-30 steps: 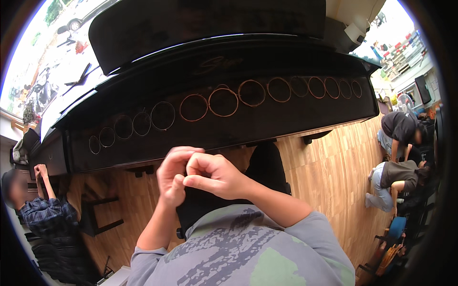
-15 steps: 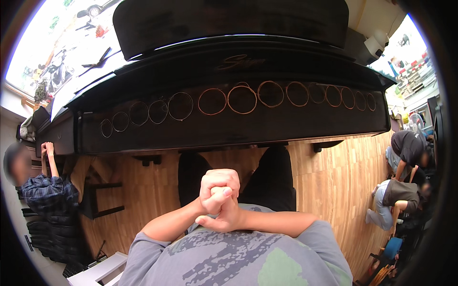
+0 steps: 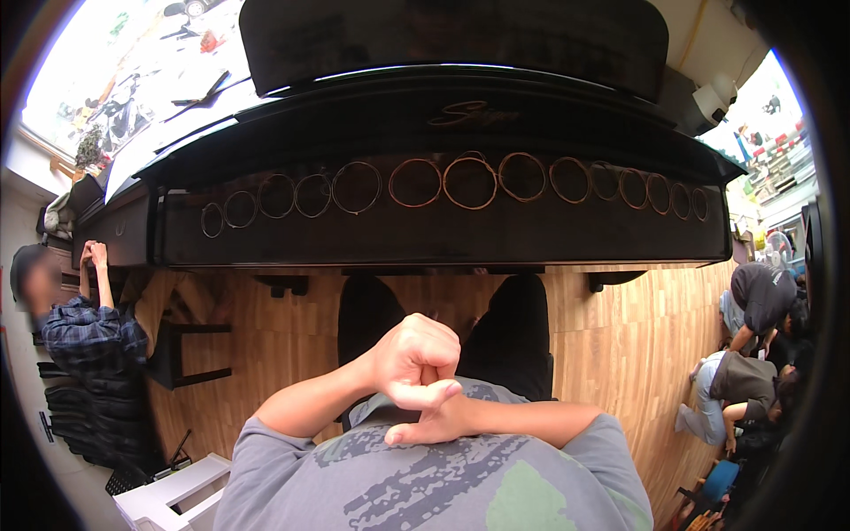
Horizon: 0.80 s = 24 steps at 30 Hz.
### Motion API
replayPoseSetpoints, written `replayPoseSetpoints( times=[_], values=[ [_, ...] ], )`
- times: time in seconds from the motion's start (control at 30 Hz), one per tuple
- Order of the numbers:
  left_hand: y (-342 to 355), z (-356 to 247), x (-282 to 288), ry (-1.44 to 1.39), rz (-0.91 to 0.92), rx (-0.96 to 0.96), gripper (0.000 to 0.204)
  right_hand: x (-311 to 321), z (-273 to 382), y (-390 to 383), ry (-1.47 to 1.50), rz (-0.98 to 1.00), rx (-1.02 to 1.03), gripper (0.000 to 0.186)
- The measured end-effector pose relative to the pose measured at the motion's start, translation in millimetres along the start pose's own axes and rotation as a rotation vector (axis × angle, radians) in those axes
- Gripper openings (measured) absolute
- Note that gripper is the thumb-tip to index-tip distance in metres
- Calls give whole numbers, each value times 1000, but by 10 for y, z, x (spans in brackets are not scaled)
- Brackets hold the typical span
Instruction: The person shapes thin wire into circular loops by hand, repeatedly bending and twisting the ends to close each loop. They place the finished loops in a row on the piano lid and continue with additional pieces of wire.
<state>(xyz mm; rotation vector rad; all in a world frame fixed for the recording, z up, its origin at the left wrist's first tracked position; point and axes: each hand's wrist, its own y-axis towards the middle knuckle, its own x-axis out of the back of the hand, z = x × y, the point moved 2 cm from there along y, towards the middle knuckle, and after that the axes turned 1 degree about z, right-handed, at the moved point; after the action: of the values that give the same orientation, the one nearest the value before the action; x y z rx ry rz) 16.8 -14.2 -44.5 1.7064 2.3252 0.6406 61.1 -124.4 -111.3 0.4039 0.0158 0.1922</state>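
In front of my body my two hands are clasped together. My left hand (image 3: 416, 356) is closed and lies over my right hand (image 3: 440, 419), with its thumb folded across the front. The fingers of my right hand are hidden behind the left; only its thumb, pointing left, and its wrist show. Beyond the hands a row of coiled wires lies on a glossy black piano (image 3: 443, 243): silvery coils (image 3: 357, 211) on the left, copper-coloured coils (image 3: 470, 208) from the middle to the right. Neither hand touches them.
At the far left a person (image 3: 88, 341) in a checked shirt holds both hands against a dark surface. Two people (image 3: 744, 385) bend down at the right. A white frame-like piece of furniture (image 3: 177, 496) stands at the lower left. The floor (image 3: 611, 354) is wooden.
My left hand has turned and closed more over the right, so the right hand's fingers show less. The whole view has shifted slightly, placing the piano and coils further right in the picture.
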Motion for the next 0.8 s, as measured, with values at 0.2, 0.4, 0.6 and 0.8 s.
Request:
replayPoseSetpoints(
  times=[0.2, 0.4, 0.6, 0.8],
  values=[
    [127, 0, -14, 36, 114, -53, 27, 41, 67, -10, -33, 9, -1, 76],
    [264, 339, -249, 122, -472, -276, 18, 642, 162, 272, -163, -290, 74, 54],
    [789, 540, -519, -40, -366, -157, 19, 1224, 291, 127, -190, -478, 60, 42],
    [1235, 851, -611, -16, -58, 174, 16, 1837, 366, -277, -754, -528, -29, 37]
  ],
)
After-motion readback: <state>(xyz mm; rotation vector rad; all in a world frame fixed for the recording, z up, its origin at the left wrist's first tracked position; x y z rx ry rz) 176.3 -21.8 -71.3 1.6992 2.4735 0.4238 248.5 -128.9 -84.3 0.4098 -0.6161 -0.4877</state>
